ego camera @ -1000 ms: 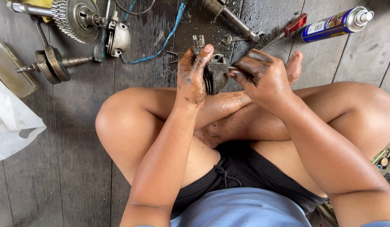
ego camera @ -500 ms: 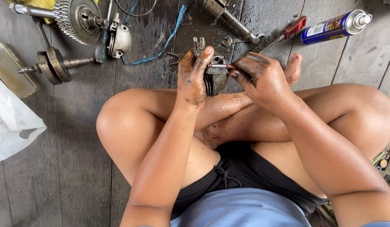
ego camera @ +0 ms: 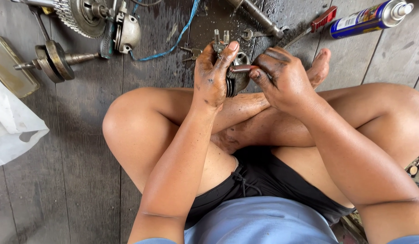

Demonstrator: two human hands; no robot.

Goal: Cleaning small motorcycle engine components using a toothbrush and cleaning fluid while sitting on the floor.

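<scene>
I sit cross-legged on dark wooden floorboards with both greasy hands raised over my shins. My left hand [ego camera: 214, 72] grips a small round metal engine part [ego camera: 238, 79] with stacked plates and two studs sticking up at its top. My right hand [ego camera: 281, 79] pinches a short metal pin [ego camera: 240, 68] and holds its tip against the side of that part. Most of the part is hidden behind my fingers.
A toothed sprocket and casing [ego camera: 89, 18] and a crankshaft piece [ego camera: 56, 58] lie at the far left. A blue wire [ego camera: 173, 43], small wrenches [ego camera: 252, 34], a red-handled screwdriver [ego camera: 315, 22] and a blue spray can [ego camera: 369, 18] lie ahead. White plastic [ego camera: 13, 131] sits left.
Both hands stay on the metal part. My right hand has shifted slightly, bringing the pin in against the part's side.
</scene>
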